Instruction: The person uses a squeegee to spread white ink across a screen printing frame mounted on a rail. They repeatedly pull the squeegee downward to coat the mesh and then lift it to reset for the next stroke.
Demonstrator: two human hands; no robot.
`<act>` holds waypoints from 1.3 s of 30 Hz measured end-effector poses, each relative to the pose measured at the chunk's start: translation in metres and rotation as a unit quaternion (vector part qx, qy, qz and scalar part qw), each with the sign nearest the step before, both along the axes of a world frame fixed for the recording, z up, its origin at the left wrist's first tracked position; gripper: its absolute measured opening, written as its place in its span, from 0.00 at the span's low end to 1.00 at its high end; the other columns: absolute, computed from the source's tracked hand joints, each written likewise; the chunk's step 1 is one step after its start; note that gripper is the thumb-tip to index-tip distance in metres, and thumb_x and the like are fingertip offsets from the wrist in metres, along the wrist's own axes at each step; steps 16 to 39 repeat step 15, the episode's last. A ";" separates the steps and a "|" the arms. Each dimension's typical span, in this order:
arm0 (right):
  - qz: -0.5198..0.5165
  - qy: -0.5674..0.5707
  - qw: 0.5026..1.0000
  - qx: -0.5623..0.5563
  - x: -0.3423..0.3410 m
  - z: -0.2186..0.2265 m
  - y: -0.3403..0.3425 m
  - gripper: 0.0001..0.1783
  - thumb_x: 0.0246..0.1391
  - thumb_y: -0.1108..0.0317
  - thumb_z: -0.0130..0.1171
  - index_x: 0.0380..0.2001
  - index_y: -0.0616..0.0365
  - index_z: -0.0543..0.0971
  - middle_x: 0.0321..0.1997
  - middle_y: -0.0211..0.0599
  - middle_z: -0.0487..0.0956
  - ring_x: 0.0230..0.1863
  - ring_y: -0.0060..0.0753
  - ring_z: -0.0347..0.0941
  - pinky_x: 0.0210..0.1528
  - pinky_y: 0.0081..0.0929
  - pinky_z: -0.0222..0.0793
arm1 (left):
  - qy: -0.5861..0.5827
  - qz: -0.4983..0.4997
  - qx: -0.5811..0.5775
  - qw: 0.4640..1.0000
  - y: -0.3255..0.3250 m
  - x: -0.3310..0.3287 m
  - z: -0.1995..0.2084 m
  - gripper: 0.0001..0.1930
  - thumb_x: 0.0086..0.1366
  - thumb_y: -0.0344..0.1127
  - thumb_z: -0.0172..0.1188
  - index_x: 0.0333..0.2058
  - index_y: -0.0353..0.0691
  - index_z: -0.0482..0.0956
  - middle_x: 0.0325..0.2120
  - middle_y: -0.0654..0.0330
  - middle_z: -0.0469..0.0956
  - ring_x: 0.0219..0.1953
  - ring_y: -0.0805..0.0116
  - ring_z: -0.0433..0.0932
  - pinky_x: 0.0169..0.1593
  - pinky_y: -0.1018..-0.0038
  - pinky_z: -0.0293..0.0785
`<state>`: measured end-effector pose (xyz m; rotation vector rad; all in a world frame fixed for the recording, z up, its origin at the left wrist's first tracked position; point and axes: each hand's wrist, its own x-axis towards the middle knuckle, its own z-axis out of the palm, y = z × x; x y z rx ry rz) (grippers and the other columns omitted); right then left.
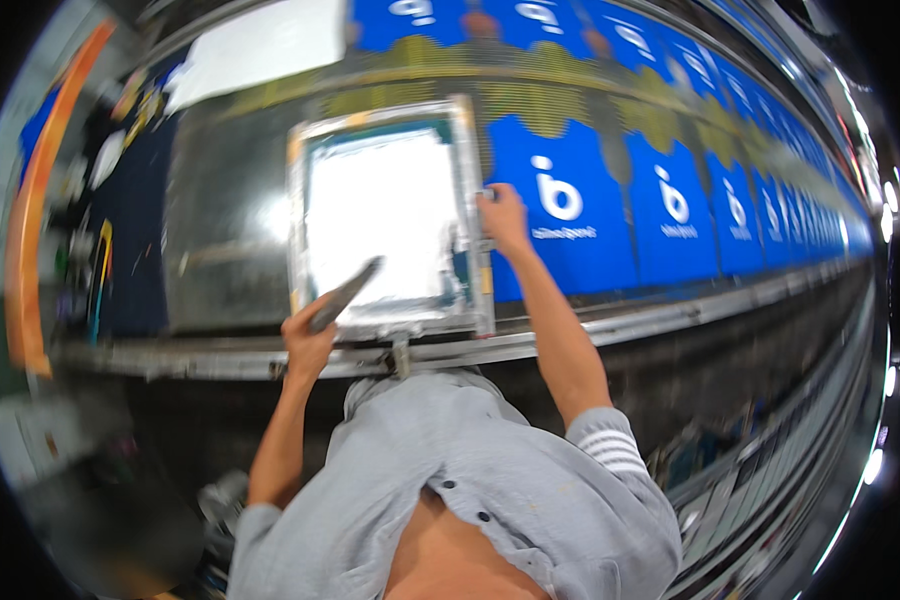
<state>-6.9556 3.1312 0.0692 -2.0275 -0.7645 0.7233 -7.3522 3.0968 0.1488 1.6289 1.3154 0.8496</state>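
A screen printing frame [295,190] lies flat on the long table in front of me, its mesh mostly covered by white ink [380,205] with a dark green border showing around it. My left hand [308,345] is closed round the end of a grey squeegee [346,295]. The squeegee slants up and right, over the lower left part of the screen. At the frame's right side, my right hand [505,217] has its fingers curled on the edge. A metal bracket [400,352] sits at the frame's near edge, by the table rail.
Several blue panels [590,240] with white printed marks run in rows along the table to the right. A white sheet [260,50] lies at the back left. A metal rail [630,320] borders the near side. An orange strip [45,210] stands far left beside blurred tools.
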 end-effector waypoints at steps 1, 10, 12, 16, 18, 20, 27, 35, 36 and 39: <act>-0.001 -0.006 1.000 0.008 -0.002 0.002 -0.001 0.26 0.52 0.57 0.67 0.50 0.61 0.79 0.51 0.53 0.81 0.53 0.58 0.78 0.55 0.45 0.73 | -0.013 0.036 -0.076 0.996 0.001 -0.011 -0.020 0.17 0.53 0.22 0.66 0.44 0.28 0.84 0.35 0.59 0.85 0.38 0.73 0.79 0.45 0.74 0.75; -0.091 0.020 0.996 -0.013 -0.022 0.040 -0.009 0.18 0.57 0.55 0.62 0.47 0.52 0.80 0.44 0.49 0.84 0.47 0.57 0.80 0.50 0.50 0.75 | -0.102 0.117 -0.135 0.979 0.016 -0.024 0.013 0.19 0.57 0.25 0.73 0.46 0.25 0.78 0.41 0.52 0.81 0.40 0.60 0.80 0.46 0.65 0.78; -0.110 0.016 0.994 0.019 -0.026 0.044 -0.014 0.17 0.57 0.57 0.60 0.45 0.54 0.80 0.41 0.54 0.83 0.46 0.60 0.80 0.49 0.52 0.75 | -0.072 0.147 -0.107 0.981 0.033 -0.024 0.008 0.25 0.62 0.36 0.72 0.49 0.23 0.75 0.43 0.48 0.80 0.41 0.57 0.80 0.47 0.64 0.78; -0.090 0.014 0.995 0.028 -0.024 0.046 -0.018 0.20 0.58 0.54 0.61 0.48 0.53 0.80 0.44 0.58 0.82 0.49 0.63 0.78 0.54 0.54 0.73 | -0.218 0.200 -0.176 0.939 0.057 -0.014 -0.007 0.31 0.63 0.45 0.71 0.53 0.24 0.74 0.50 0.41 0.78 0.48 0.51 0.80 0.57 0.54 0.78; -0.090 0.014 0.995 0.028 -0.024 0.046 -0.018 0.20 0.58 0.54 0.61 0.48 0.53 0.80 0.44 0.58 0.82 0.49 0.63 0.78 0.54 0.54 0.73 | -0.218 0.200 -0.176 0.939 0.057 -0.014 -0.007 0.31 0.63 0.45 0.71 0.53 0.24 0.74 0.50 0.41 0.78 0.48 0.51 0.80 0.57 0.54 0.78; -0.090 0.014 0.995 0.028 -0.024 0.046 -0.018 0.20 0.58 0.54 0.61 0.48 0.53 0.80 0.44 0.58 0.82 0.49 0.63 0.78 0.54 0.54 0.73 | -0.218 0.200 -0.176 0.939 0.057 -0.014 -0.007 0.31 0.63 0.45 0.71 0.53 0.24 0.74 0.50 0.41 0.78 0.48 0.51 0.80 0.57 0.54 0.78; -0.090 0.014 0.995 0.028 -0.024 0.046 -0.018 0.20 0.58 0.54 0.61 0.48 0.53 0.80 0.44 0.58 0.82 0.49 0.63 0.78 0.54 0.54 0.73 | -0.218 0.200 -0.176 0.939 0.057 -0.014 -0.007 0.31 0.63 0.45 0.71 0.53 0.24 0.74 0.50 0.41 0.78 0.48 0.51 0.80 0.57 0.54 0.78; -0.090 0.014 0.995 0.028 -0.024 0.046 -0.018 0.20 0.58 0.54 0.61 0.48 0.53 0.80 0.44 0.58 0.82 0.49 0.63 0.78 0.54 0.54 0.73 | -0.218 0.200 -0.176 0.939 0.057 -0.014 -0.007 0.31 0.63 0.45 0.71 0.53 0.24 0.74 0.50 0.41 0.78 0.48 0.51 0.80 0.57 0.54 0.78; -0.090 0.014 0.995 0.028 -0.024 0.046 -0.018 0.20 0.58 0.54 0.61 0.48 0.53 0.80 0.44 0.58 0.82 0.49 0.63 0.78 0.54 0.54 0.73 | -0.218 0.200 -0.176 0.939 0.057 -0.014 -0.007 0.31 0.63 0.45 0.71 0.53 0.24 0.74 0.50 0.41 0.78 0.48 0.51 0.80 0.57 0.54 0.78; -0.090 0.014 0.995 0.028 -0.024 0.046 -0.018 0.20 0.58 0.54 0.61 0.48 0.53 0.80 0.44 0.58 0.82 0.49 0.63 0.78 0.54 0.54 0.73 | -0.218 0.200 -0.176 0.939 0.057 -0.014 -0.007 0.31 0.63 0.45 0.71 0.53 0.24 0.74 0.50 0.41 0.78 0.48 0.51 0.80 0.57 0.54 0.78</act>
